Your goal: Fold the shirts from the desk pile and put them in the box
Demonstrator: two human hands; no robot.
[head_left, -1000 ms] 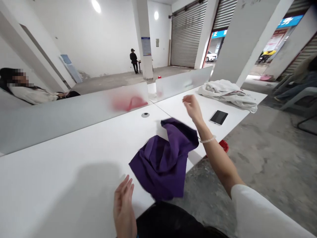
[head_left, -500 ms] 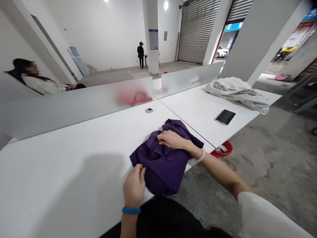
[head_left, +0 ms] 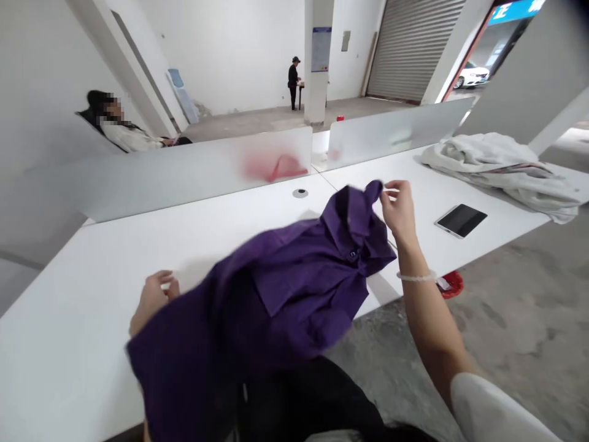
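Observation:
A dark purple shirt is stretched between my hands, partly lifted off the white table and hanging over its front edge. Its collar end, with a small button below, is on the right. My right hand, wearing a pale bead bracelet, pinches the collar's top edge between thumb and fingers. At the left, my left hand has its fingers curled at the shirt's other end. Cloth covers that hand's lower part and wrist, so its grip is only partly visible.
A tablet and a crumpled light grey garment lie on the right table section. Frosted dividers run along the back. Below the edge stands a red bin. One person sits behind the divider; another person stands far back.
The bunched shirt has been spread out and raised. My left hand has moved left with one end, and my right hand has moved up and right with the collar. The view has shifted left.

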